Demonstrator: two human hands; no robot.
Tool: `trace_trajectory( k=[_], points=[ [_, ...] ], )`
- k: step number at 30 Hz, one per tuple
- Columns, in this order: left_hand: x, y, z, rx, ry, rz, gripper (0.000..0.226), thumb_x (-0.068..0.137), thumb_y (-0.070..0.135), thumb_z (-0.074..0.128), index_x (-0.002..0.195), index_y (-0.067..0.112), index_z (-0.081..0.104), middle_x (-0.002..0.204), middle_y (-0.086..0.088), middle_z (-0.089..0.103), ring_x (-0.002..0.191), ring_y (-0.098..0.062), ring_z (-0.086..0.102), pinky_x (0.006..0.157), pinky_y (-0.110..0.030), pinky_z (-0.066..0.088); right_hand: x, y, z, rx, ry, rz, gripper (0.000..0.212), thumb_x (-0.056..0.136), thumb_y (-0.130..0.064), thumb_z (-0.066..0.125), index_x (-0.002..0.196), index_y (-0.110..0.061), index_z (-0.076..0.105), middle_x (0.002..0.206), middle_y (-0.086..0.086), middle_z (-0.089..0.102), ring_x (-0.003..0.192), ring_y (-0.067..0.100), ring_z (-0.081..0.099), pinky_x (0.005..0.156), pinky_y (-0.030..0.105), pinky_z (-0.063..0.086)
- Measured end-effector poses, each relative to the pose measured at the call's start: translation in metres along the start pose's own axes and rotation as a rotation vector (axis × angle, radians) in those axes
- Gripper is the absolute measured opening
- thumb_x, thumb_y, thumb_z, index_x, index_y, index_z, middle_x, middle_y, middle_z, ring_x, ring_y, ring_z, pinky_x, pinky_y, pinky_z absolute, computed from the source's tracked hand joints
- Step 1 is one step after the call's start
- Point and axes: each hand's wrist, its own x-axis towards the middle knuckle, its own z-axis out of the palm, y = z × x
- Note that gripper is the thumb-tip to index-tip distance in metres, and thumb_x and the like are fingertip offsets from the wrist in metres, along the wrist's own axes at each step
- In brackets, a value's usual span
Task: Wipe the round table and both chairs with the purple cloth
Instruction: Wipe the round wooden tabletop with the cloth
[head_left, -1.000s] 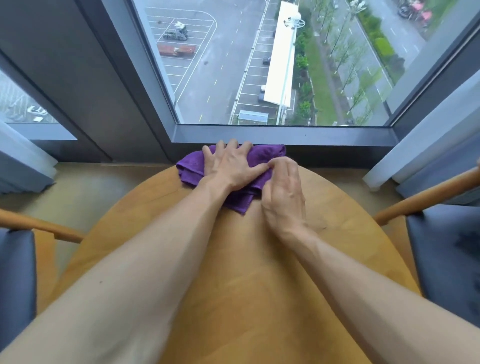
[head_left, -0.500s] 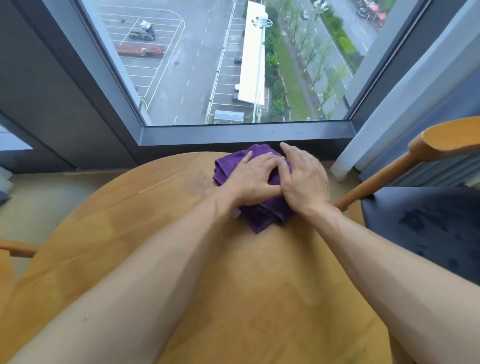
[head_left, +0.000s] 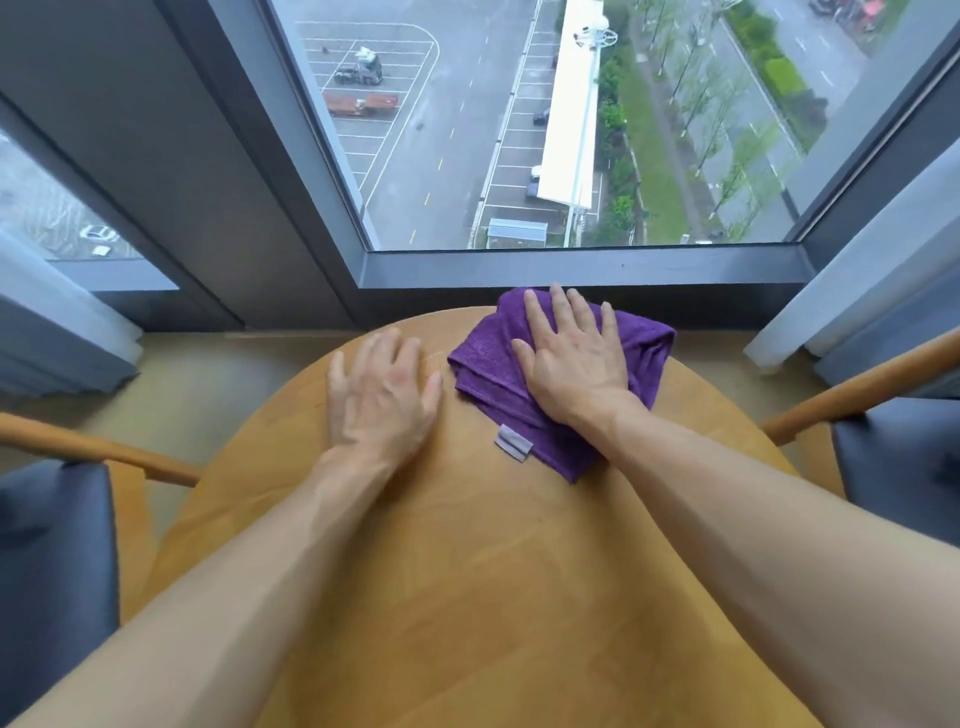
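The purple cloth (head_left: 639, 358) lies folded on the far part of the round wooden table (head_left: 467, 571), near the window. My right hand (head_left: 574, 364) presses flat on the cloth with its fingers spread. My left hand (head_left: 382, 395) rests flat on the bare tabletop just left of the cloth, apart from it. A grey label shows at the cloth's near edge. One chair (head_left: 52, 561) with a dark seat stands at the left, the other chair (head_left: 898, 457) at the right, both with wooden armrests.
A large window (head_left: 571, 130) with a dark grey sill runs just behind the table's far edge. Pale curtains (head_left: 857, 312) hang at both sides. Beige floor (head_left: 208, 374) shows left of the table.
My left hand has come off the cloth and now lies on the bare wood to its left. My right hand has moved fully onto the cloth. The view swung back toward the centre.
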Motion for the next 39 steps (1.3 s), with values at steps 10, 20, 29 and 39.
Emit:
trace_trajectory(
  k=[10, 20, 29, 39],
  points=[
    [0.020, 0.050, 0.010, 0.197, -0.181, -0.163, 0.063, 0.096, 0.057, 0.039, 0.136, 0.009, 0.044, 0.128, -0.020, 0.045, 0.112, -0.039, 0.047, 0.089, -0.061, 0.047, 0.021, 0.035, -0.003, 0.079, 0.044, -0.058, 0.055, 0.098, -0.063, 0.021, 0.146, -0.040, 0.031, 0.131, 0.005, 0.054, 0.119, 0.031, 0.051, 0.093, 0.048, 0.039],
    [0.004, 0.069, 0.011, 0.101, -0.281, -0.247, 0.084, 0.095, 0.067, 0.031, 0.157, 0.014, 0.012, 0.162, -0.019, 0.011, 0.148, -0.041, 0.011, 0.102, -0.080, 0.024, -0.056, 0.123, 0.004, 0.143, 0.060, 0.243, 0.055, 0.095, -0.069, 0.016, 0.115, -0.027, 0.044, 0.111, 0.009, 0.064, 0.102, 0.035, 0.061, 0.073, 0.039, 0.035],
    [-0.074, 0.119, 0.014, 0.116, -0.304, 0.091, 0.070, 0.099, 0.061, 0.031, 0.157, 0.027, 0.014, 0.166, -0.007, 0.008, 0.153, -0.029, 0.004, 0.112, -0.071, 0.017, -0.154, 0.147, 0.021, 0.142, 0.158, 0.485, 0.054, 0.097, -0.062, 0.020, 0.119, -0.021, 0.046, 0.109, 0.015, 0.065, 0.100, 0.042, 0.062, 0.070, 0.043, 0.037],
    [-0.167, 0.142, 0.008, 0.028, -0.357, 0.338, 0.065, 0.099, 0.058, 0.037, 0.156, 0.032, 0.018, 0.165, -0.006, 0.010, 0.153, -0.028, 0.007, 0.118, -0.062, 0.014, -0.250, 0.122, 0.024, 0.218, 0.174, 0.823, 0.057, 0.099, -0.058, 0.025, 0.128, -0.013, 0.045, 0.120, 0.022, 0.059, 0.108, 0.045, 0.058, 0.087, 0.049, 0.044]
  ],
)
